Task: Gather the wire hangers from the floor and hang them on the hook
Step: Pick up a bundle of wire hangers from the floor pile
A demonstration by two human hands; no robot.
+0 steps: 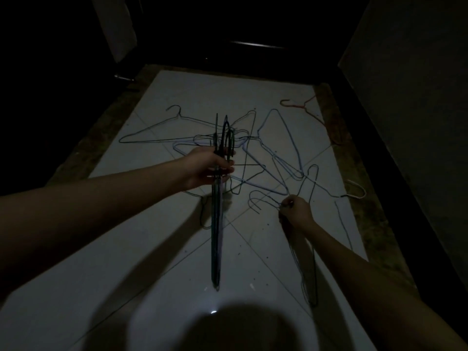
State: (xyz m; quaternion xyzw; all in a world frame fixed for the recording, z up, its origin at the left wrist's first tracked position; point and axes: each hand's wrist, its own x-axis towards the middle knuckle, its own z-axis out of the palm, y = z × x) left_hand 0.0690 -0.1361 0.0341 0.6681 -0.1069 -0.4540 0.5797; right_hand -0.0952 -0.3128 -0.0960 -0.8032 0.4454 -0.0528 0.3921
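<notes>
Mid-gathering: left hand [202, 168] clenched on a hanger bundle [217, 224], right hand [295, 209] pinching another hanger [307, 264]; next, adding it to the bundle, then reaching the far pile [266, 153] on the floor [152, 249].

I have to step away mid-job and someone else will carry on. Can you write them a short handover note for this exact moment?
Left hand: grips a bundle of hangers, held edge-on above the floor.
Right hand: pinches the neck of another hanger.
Done: several hangers gathered into the two hands.
Left: a tangled pile lies on the tiles, plus a reddish hanger far right and a white-hooked one near the right edge. The hook is not in view; nothing seen hung yet.
</notes>
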